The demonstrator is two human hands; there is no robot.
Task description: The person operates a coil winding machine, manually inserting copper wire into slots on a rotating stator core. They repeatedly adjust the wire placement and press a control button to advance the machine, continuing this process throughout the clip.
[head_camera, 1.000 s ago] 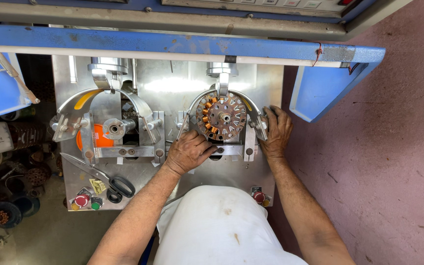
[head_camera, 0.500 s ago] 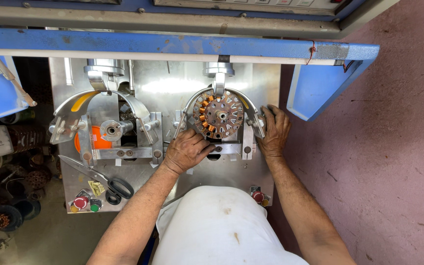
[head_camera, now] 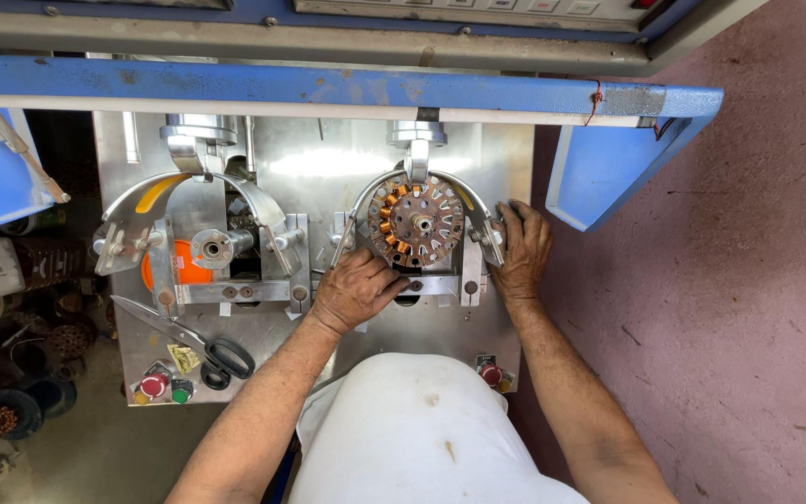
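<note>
A round stator with copper-wound teeth sits on the right winding station of a steel machine plate. My left hand rests just below the stator, fingers curled against its lower left edge and the clamp bar. My right hand grips the right end of the curved metal guard arm beside the stator. The left station carries a bare spindle with an orange part behind it, and no hand is near it.
Black-handled scissors lie on the plate at lower left, near red and green push buttons. Another red button sits at lower right. A blue machine frame spans above. Cluttered parts lie on the floor at left.
Both hands stay on the right station. My left hand has shifted slightly along the stator's lower edge; the view has drifted a little downward.
</note>
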